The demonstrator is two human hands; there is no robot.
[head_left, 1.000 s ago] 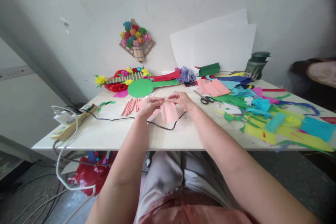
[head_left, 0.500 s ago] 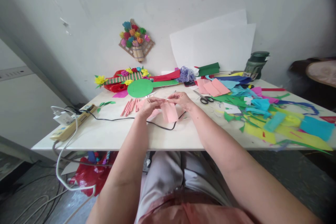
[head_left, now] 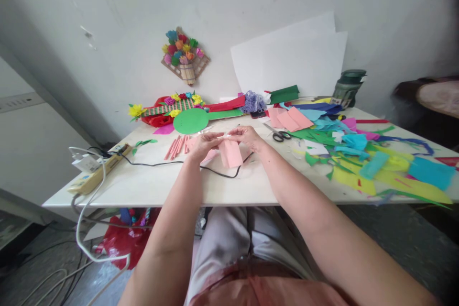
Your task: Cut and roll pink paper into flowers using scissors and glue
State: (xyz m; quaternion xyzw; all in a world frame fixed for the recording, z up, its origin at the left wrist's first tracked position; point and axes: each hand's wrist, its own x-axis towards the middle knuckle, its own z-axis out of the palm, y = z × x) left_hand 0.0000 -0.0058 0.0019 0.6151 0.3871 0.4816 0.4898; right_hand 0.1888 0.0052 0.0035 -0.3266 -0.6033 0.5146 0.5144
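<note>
A piece of pink paper (head_left: 231,154) hangs between my two hands just above the white table (head_left: 143,189). My left hand (head_left: 207,145) pinches its upper left edge, and my right hand (head_left: 247,136) pinches the upper right part. The fingertips nearly meet at the top of the paper; a small whitish bit shows there, too small to name. Left of my left hand lie several rolled pink paper sticks (head_left: 176,147). More pink paper lies under and beside that hand, partly hidden. Scissors (head_left: 280,136) with black handles rest right of my right hand.
A black cable (head_left: 154,164) runs beneath my hands from a power strip (head_left: 89,179). Stacked pink sheets (head_left: 292,119) and coloured paper scraps (head_left: 358,172) cover the right side. A green paddle-shaped piece (head_left: 191,122), purple yarn (head_left: 254,102) and a bottle (head_left: 347,87) stand or lie farther back.
Both hands keep their pinch on the pink paper, with only a slight shift of the fingers. The whole view has moved a little; nothing on the table has been moved.
</note>
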